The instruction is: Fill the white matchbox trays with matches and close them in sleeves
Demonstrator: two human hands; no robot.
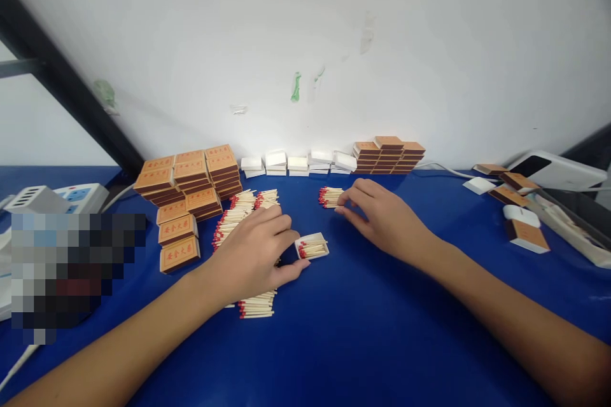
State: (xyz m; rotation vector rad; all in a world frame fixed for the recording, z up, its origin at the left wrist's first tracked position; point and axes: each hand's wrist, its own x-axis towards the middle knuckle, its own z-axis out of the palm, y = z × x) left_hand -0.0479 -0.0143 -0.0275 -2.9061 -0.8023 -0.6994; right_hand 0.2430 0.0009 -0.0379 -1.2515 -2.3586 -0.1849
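A small white matchbox tray [312,254], partly filled with red-tipped matches, sits on the blue table. My left hand [258,248] holds it from the left, thumb at its near corner and index finger at its far edge. My right hand [382,213] is farther back, thumb and fingertips curled together at the plain ends of a small bunch of matches [329,197]. Under and around my left hand lies a large spread of loose matches [236,210], partly hidden by the hand, with more matches [256,305] showing on its near side.
Orange matchboxes [191,168] are stacked at the back left, and another stack [389,156] stands by the wall. Between them are white trays [298,165]. On the right lie loose matchboxes [527,235] and a white power bank [554,172]. A power strip [81,197] is left.
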